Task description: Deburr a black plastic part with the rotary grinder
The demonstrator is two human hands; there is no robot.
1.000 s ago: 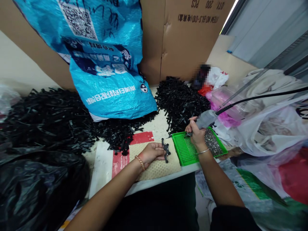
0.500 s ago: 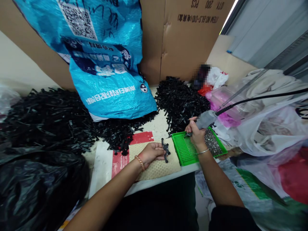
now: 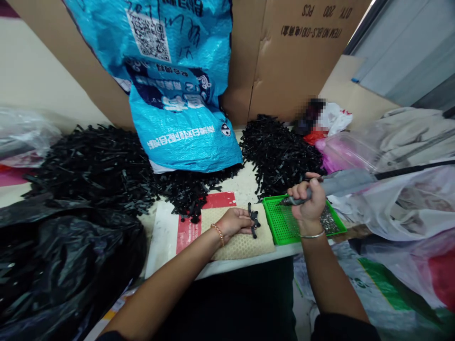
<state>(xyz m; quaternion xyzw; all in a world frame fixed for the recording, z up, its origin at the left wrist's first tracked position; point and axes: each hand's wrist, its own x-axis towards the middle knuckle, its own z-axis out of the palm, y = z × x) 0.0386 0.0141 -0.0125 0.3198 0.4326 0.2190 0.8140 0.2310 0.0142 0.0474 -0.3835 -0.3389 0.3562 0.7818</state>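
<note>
Between the fingers of my left hand (image 3: 234, 221) is a small black plastic bracket with arms (image 3: 255, 218), held over a beige textured pad (image 3: 227, 246). My right hand (image 3: 309, 199) is wrapped round a grey electric screwdriver (image 3: 350, 183), which lies tilted nearly level with its tip pointing left. The tip is above a green perforated tray (image 3: 267, 204). Small shiny metal pieces, apparently screws (image 3: 329, 220), lie in the tray's right part, partly hidden behind my right wrist.
Heaps of black plastic strips (image 3: 95, 170) lie at the left and another black heap (image 3: 280, 156) behind the tray. A blue woven sack (image 3: 192, 142) stands between them before a cardboard box (image 3: 284, 71). A black bag (image 3: 71, 270) is at the near left, white plastic bags (image 3: 401, 203) at the right.
My right hand has turned the screwdriver from a downward slant to nearly level, its tip lifting from the tray. My left hand still holds the bracket over the pad. The whole view has shifted.
</note>
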